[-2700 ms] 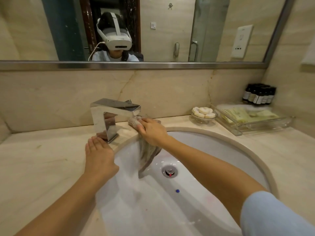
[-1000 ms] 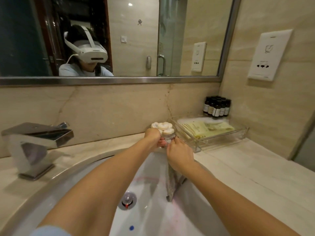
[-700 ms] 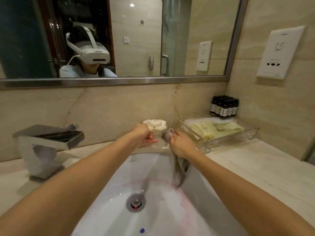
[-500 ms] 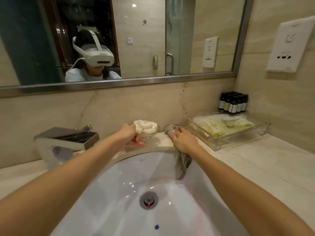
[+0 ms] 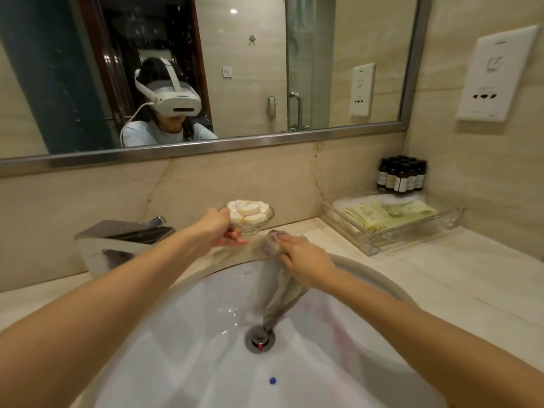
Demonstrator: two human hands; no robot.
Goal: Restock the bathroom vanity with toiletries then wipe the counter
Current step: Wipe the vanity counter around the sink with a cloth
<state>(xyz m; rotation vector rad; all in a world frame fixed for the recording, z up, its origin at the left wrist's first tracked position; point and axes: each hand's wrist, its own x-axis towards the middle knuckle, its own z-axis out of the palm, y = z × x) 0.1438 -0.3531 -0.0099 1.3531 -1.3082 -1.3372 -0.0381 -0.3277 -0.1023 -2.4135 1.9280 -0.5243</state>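
A small glass dish holding several round white soaps is raised just above the beige counter behind the sink; my left hand grips its left rim and base. My right hand presses a grey cloth onto the counter right below and to the right of the dish. The cloth's loose end hangs into the white basin, reaching the drain.
A clear tray with pale green packets stands at the right on the counter. Several dark small bottles stand in the back corner. A chrome tap is at the left. A mirror runs along the wall above.
My left hand has lifted the soap dish off the counter and moved it left. My right hand has slid the cloth along the counter behind the basin, under where the dish stood.
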